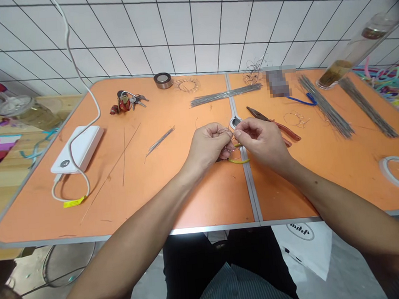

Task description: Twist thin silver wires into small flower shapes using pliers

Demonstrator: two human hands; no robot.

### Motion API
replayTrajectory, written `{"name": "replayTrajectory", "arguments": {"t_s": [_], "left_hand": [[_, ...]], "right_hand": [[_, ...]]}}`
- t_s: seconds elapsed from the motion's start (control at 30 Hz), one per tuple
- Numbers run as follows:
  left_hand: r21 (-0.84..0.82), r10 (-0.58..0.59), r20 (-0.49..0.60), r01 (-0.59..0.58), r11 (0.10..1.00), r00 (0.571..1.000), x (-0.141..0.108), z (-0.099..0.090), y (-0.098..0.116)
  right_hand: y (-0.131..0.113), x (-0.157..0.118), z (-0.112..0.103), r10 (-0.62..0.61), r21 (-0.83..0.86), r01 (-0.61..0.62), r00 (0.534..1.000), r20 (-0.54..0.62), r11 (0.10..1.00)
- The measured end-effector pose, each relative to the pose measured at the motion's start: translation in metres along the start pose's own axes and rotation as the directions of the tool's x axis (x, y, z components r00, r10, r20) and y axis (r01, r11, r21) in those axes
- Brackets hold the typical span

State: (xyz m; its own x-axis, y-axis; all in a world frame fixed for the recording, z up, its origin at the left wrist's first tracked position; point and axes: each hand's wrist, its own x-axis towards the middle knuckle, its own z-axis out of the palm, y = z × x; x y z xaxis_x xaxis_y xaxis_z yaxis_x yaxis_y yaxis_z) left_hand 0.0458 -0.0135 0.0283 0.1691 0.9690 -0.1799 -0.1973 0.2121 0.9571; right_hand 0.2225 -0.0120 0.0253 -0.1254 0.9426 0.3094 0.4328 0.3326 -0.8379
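Note:
My left hand (210, 145) is closed on thin copper-coloured wire (233, 153) over the middle of the orange table (197, 205). Close beside it on the right, my right hand (263, 141) pinches at the same wire with thumb and forefinger. The wire forms small loops between the hands; its finer parts are too small to make out. A yellow piece (239, 161) shows just below the fingers. Red-handled pliers (290, 132) lie partly behind my right hand. Near the table's seam, a grey ring-shaped piece (234, 122) sits just beyond the fingertips.
Bundles of metal rods (226, 94) (327, 107) lie at the back and right. A white power bank (78, 150) with a cable, keys (131, 100), dark tape (163, 80), a white tape roll (391, 171) and a tilted clear tube (354, 54) surround the work area.

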Motion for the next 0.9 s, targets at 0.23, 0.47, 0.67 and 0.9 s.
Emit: {"name": "replayTrajectory", "arguments": {"t_s": [0.23, 0.47, 0.67, 0.9], "left_hand": [[-0.049, -0.042, 0.018, 0.043, 0.998, 0.999, 0.0042, -0.0020, -0.0023], [-0.046, 0.035, 0.024, -0.034, 0.998, 0.999, -0.0001, -0.0005, -0.0001], [-0.149, -0.071, 0.065, 0.080, 0.986, 0.995, 0.0055, -0.0036, -0.0016], [-0.203, -0.080, 0.123, 0.104, 0.974, 0.989, 0.0047, -0.0047, -0.0003]], "right_hand": [[0.0006, 0.0005, 0.0000, -0.025, 0.011, 0.025, 0.999, -0.030, 1.000], [-0.0044, 0.0009, -0.0013, 0.082, 0.110, -0.087, 0.995, 0.052, 0.990], [-0.0041, -0.0013, -0.0020, -0.078, -0.049, 0.077, 0.997, -0.019, 0.996], [-0.0048, -0.0038, -0.0056, -0.256, -0.226, 0.239, 0.966, -0.047, 0.944]]}}
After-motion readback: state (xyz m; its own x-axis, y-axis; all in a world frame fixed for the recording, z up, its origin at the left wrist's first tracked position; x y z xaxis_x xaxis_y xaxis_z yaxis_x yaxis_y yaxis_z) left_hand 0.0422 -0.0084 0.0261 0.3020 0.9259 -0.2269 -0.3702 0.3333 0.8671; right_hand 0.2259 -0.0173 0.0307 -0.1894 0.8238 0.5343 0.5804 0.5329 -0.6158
